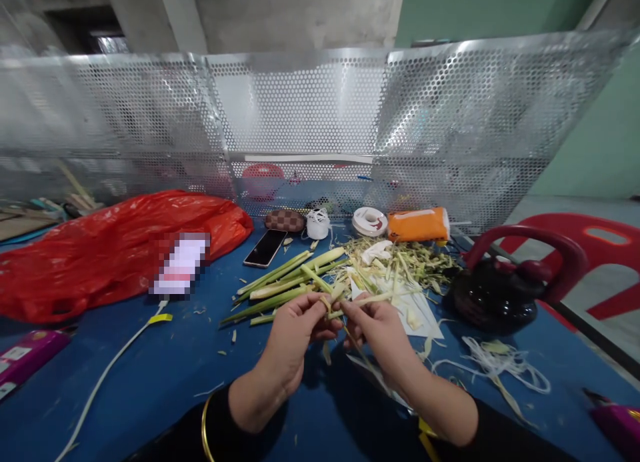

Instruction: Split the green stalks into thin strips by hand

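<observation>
The left grip and the right grip meet over the desk, fingertips close together. Each pinches between thumb and fingers: a pale green plant strip lies caught between the two, one end running out past the right grip, away to the right. Whether the fibres are folded, knotted or split at the pinch is hidden by the fingers.

Just beyond the left grip, the cut stalks fan out to its left. Beyond the right grip sits the scrap pile, with the white paper at its near edge. The loose string lies in a tangle to the right of the right grip, and the kettle stands farther over on that side, well apart from the fingers.

For a clean result, the left grip probably does best as the steady anchor, pinching firmly right beside the working point, while the right grip guides the plant strip with light, even tension. Fibre this thin likely tears along its length, so short, gentle turns look safer than a hard tug. The trailing end seems best kept free of the scrap pile, where it could snag.
</observation>
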A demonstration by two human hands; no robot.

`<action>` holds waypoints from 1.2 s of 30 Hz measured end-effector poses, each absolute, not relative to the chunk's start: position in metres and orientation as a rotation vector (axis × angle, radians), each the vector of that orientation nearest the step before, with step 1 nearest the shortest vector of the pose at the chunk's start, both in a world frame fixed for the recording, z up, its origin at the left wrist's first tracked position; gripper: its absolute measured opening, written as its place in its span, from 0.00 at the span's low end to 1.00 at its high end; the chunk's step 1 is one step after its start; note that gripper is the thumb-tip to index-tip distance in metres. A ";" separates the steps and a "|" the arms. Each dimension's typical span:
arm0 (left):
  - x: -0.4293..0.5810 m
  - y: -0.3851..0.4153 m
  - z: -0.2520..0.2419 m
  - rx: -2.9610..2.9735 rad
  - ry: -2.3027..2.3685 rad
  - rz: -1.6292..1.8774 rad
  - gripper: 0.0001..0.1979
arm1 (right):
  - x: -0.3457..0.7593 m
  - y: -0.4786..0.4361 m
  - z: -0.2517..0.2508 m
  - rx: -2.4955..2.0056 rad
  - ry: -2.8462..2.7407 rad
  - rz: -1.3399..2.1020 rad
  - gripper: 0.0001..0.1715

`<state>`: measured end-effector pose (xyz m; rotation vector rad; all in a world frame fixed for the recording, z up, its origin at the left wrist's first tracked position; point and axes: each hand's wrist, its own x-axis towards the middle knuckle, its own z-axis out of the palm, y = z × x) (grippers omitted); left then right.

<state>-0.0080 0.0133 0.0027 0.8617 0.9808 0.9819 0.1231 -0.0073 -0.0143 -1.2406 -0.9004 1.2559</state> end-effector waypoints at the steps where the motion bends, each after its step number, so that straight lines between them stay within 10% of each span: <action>1: -0.008 0.013 0.003 0.845 0.968 0.997 0.07 | 0.123 -0.007 -0.014 -1.235 -0.851 1.336 0.24; 17: -0.011 0.019 0.003 0.572 0.935 1.031 0.04 | 0.117 -0.021 -0.008 -1.064 -0.838 1.534 0.15; 22: -0.011 0.022 0.003 0.558 0.984 0.972 0.05 | 0.121 -0.024 -0.017 -1.215 -1.499 0.883 0.05; 29: -0.009 0.020 0.001 0.530 0.943 0.953 0.06 | 0.133 -0.023 -0.020 -1.061 -2.142 -0.311 0.15; 36: -0.004 0.016 -0.004 0.568 0.906 0.852 0.06 | 0.130 -0.022 -0.010 -1.034 -1.844 0.548 0.11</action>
